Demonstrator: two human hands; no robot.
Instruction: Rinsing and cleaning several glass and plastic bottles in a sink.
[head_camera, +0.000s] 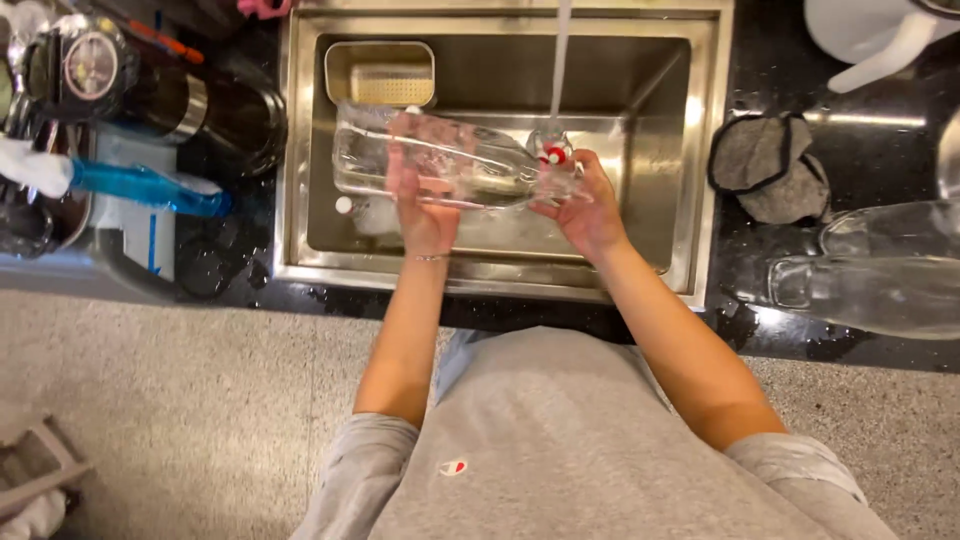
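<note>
I hold a clear glass bottle (450, 160) on its side over a steel sink (300, 150). My left hand (420, 205) grips the wide body of the bottle from below. My right hand (585, 205) grips its neck, where a red and white stopper (553, 155) hangs. A stream of tap water (560, 60) falls onto the neck end, right beside my right hand. Water sits inside the bottle.
A metal strainer basket (380, 72) sits in the sink's back left corner. On the dark counter, a grey cloth (770, 165) and clear glass jars (880, 265) lie to the right. A blue-handled brush (140, 185) and dark containers stand to the left.
</note>
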